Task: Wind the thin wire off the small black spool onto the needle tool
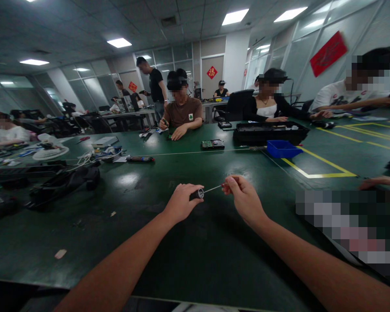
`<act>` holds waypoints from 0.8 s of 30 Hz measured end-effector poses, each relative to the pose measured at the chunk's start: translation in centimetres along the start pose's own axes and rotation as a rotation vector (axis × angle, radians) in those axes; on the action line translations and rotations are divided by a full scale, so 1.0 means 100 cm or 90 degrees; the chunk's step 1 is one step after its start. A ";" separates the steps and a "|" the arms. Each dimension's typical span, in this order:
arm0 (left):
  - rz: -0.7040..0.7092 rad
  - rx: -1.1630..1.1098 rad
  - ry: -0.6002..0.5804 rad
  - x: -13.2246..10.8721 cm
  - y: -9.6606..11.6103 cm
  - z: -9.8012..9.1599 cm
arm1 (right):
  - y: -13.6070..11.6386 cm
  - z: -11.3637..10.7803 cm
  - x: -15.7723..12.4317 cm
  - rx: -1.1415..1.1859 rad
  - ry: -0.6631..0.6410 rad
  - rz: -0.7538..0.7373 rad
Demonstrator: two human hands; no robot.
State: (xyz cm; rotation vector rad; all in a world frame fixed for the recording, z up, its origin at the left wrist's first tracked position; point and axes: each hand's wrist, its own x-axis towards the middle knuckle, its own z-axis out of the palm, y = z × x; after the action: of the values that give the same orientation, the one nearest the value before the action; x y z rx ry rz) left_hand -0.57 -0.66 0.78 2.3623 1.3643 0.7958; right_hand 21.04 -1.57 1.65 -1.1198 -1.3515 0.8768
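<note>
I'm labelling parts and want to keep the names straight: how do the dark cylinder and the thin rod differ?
Shape: the dark cylinder is short and thick, while the thin rod is slender.
Look: the cylinder is dark with a paler end face; the rod is pale.
Holding: the left hand grips the cylinder, the right hand the rod.
Shared: both are held over the green table.

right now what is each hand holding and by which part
The left hand grips a dark cylinder around its side; the right hand pinches a thin rod by its reddish end.
</note>
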 end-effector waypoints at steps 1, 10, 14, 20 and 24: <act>0.003 -0.001 -0.005 0.000 0.001 0.000 | -0.002 0.000 -0.001 -0.037 -0.005 -0.018; 0.013 0.055 -0.042 0.001 0.000 0.004 | -0.009 -0.005 -0.005 -0.235 -0.086 -0.145; 0.006 0.071 -0.054 0.003 -0.001 0.006 | -0.008 -0.006 -0.003 -0.303 -0.066 -0.169; -0.028 -0.031 -0.028 0.004 -0.002 0.003 | -0.008 -0.007 -0.001 -0.323 -0.034 -0.165; -0.078 -0.126 0.071 0.005 -0.009 0.001 | -0.009 -0.008 -0.001 -0.311 -0.020 -0.147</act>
State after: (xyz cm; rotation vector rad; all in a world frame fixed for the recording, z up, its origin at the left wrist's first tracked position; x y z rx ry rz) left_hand -0.91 0.26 0.37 2.0917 1.3885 0.9894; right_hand 21.71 -1.97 2.52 -1.2833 -1.7372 0.4028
